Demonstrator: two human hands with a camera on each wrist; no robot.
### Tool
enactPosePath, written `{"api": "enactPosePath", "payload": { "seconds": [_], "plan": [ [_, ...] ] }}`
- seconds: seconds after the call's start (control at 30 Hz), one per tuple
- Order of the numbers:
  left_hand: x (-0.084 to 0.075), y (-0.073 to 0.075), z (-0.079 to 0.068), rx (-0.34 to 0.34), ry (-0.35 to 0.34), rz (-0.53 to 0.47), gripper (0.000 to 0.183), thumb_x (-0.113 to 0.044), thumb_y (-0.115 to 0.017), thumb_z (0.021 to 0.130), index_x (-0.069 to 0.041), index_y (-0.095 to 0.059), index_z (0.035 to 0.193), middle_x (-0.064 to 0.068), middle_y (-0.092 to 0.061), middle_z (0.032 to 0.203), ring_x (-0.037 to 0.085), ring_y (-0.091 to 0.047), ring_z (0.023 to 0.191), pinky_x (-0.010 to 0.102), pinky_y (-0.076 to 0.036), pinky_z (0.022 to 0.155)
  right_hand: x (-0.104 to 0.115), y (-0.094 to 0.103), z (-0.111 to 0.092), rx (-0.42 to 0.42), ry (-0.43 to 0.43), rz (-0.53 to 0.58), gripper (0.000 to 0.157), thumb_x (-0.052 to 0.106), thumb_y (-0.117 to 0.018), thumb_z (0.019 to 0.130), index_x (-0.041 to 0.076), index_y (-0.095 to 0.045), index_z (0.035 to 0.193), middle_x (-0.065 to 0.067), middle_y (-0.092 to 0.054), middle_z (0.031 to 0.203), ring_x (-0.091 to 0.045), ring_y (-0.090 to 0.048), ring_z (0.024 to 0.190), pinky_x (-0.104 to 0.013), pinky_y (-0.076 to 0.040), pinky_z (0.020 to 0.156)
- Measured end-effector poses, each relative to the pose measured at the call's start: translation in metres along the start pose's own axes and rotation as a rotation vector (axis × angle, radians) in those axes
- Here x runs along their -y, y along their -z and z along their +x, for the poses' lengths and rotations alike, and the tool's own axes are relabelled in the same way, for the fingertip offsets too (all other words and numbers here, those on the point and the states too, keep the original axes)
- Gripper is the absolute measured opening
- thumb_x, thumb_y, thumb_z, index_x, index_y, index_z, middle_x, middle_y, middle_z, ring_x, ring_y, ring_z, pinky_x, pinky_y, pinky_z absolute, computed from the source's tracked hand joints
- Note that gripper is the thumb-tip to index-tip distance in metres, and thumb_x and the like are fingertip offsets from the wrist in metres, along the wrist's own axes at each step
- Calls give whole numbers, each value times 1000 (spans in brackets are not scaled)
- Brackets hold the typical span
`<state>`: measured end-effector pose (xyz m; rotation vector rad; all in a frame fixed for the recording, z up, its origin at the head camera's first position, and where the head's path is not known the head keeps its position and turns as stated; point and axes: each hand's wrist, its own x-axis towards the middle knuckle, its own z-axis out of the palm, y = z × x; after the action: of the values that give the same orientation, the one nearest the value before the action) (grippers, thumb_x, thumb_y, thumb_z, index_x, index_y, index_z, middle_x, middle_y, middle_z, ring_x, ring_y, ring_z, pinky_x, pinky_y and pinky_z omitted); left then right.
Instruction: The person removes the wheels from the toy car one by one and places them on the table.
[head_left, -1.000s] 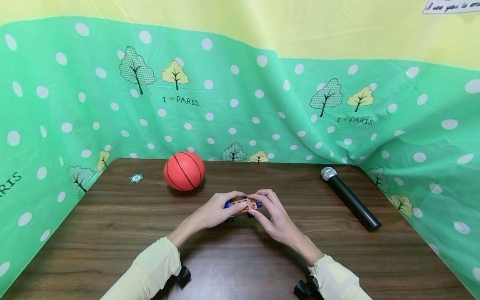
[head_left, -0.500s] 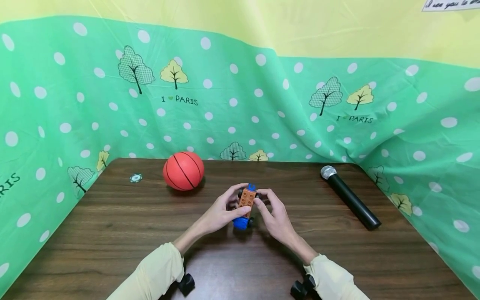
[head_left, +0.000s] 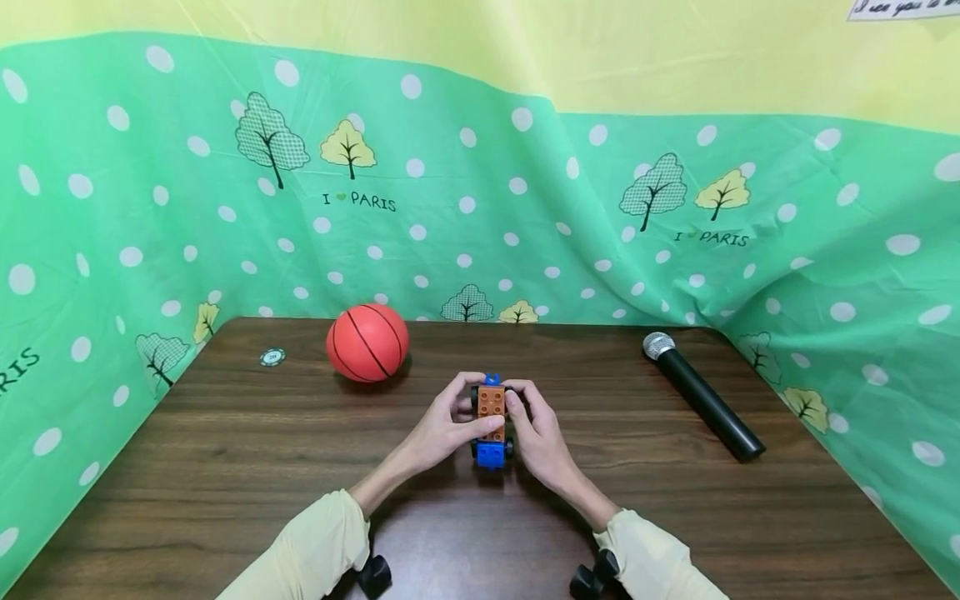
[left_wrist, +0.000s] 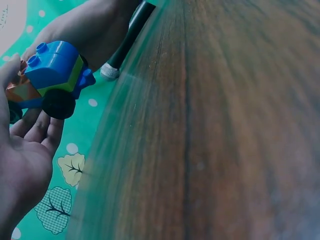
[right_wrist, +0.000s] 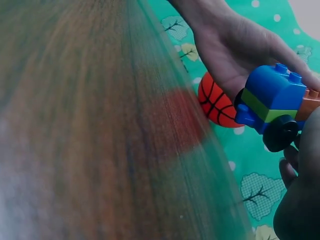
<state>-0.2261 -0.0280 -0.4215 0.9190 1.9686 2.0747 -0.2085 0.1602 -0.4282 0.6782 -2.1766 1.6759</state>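
Between both hands is a toy block car (head_left: 491,454), pointing away from me, with an orange studded middle, a blue rounded block at the near end and black wheels. My left hand (head_left: 442,429) grips it, thumb lying over the orange block (head_left: 491,402). From the other side my right hand (head_left: 543,433) pinches it near the far right wheel. A green layer (left_wrist: 65,82) shows under the blue block in the left wrist view. The right wrist view shows a black wheel (right_wrist: 281,133) and a blue hitch on its end. Most right fingers are hidden behind the car.
A small red basketball (head_left: 367,342) stands at the back left of the wooden table (head_left: 225,433), with a poker chip (head_left: 272,357) farther left. At the right lies a black microphone (head_left: 705,400). A green dotted cloth (head_left: 465,233) hangs behind.
The car has turned from lying crosswise to pointing lengthwise away from me, its blue rounded end swinging from the left to the near side. Both hands have kept hold; ball, chip and microphone stay put.
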Motion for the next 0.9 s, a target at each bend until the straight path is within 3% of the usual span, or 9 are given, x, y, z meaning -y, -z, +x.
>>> {"api": "enactPosePath", "payload": {
  "seconds": [0.37,0.57,0.77,0.9],
  "plan": [
    [-2,-2,1,-9,24,-25,47,-10,-71,98,1,-49,138,22,-72,109,20,-72,97,36,-60,82,-9,1,2,-122,248,-186,27,-12,-58,99,0,-67,121,-8,-72,97,-12,-62,77,-25,-52,63],
    [-3,-2,1,0,27,-3,44,-10,-73,97,4,-50,132,21,-73,104,18,-72,93,33,-60,78,-14,5,3,-129,353,-273,26,-12,-61,97,2,-67,117,-7,-72,97,-17,-66,82,-27,-55,71],
    [0,-1,1,37,29,-16,46,-11,-72,98,5,-49,135,23,-73,103,17,-72,90,33,-60,79,-20,9,5,-137,448,-337,13,-5,-63,98,1,-66,109,-3,-64,84,-14,-59,71,-33,-48,54],
    [2,-1,1,58,47,-22,48,-9,-71,98,5,-47,137,24,-72,105,21,-73,92,33,-59,81,-22,10,4,-130,454,-349,14,-5,-64,94,1,-65,106,-2,-61,81,-11,-54,69,-32,-44,49]
  ]
}}
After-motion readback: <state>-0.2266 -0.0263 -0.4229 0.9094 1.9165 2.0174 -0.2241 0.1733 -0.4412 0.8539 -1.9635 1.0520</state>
